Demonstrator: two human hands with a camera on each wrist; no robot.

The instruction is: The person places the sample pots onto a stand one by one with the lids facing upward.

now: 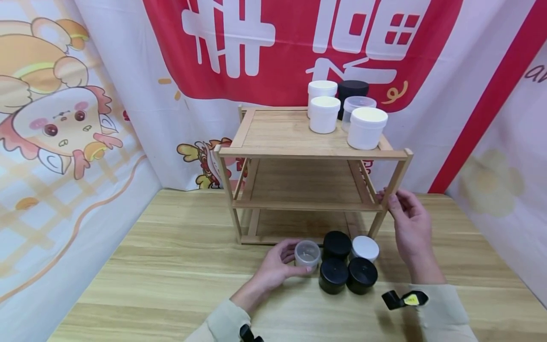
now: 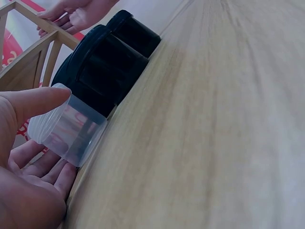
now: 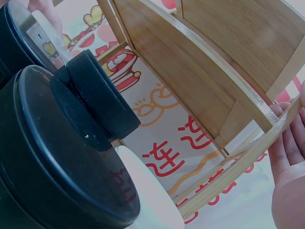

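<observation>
My left hand (image 1: 273,268) holds a small clear plastic jar (image 1: 307,256) on the table, thumb on the near side and fingers round the far side. In the left wrist view the thumb lies by the rim of the jar, with the other fingers below. Right beside it stand several black jars (image 1: 334,275) and one white-lidded jar (image 1: 365,248) in a tight group. My right hand (image 1: 412,228) grips the right front post of a three-tier wooden shelf (image 1: 273,133) near its middle tier, fingertips partly hidden behind the wood.
On the shelf's top tier, toward the right, stand several jars: white ones such as the front white jar (image 1: 367,130), a black jar (image 1: 353,88) and a clear jar (image 1: 345,121). Printed cloth (image 1: 124,71) hangs behind and along both sides of the wooden table (image 1: 171,266).
</observation>
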